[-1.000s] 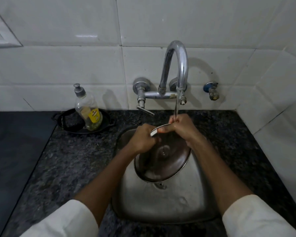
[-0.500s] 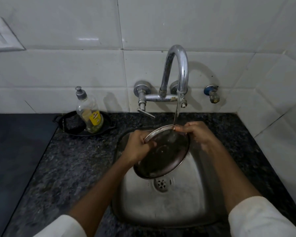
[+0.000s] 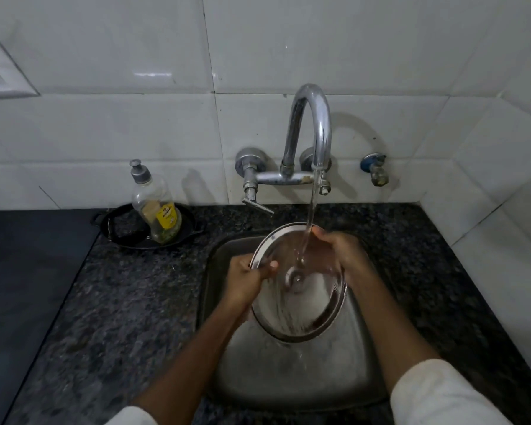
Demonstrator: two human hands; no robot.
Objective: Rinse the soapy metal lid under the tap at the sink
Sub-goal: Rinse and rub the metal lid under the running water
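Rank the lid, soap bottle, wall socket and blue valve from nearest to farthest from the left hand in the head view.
From the left hand:
1. Lid: in its grip, over the sink.
2. Soap bottle: back left on the counter, standing in a black pan.
3. Blue valve: on the wall, right of the tap.
4. Wall socket: far upper left on the tiles.

Both hands, left (image 3: pixel 246 280) and right (image 3: pixel 341 256), grip the metal lid (image 3: pixel 301 305) under the tap (image 3: pixel 310 130) stream.
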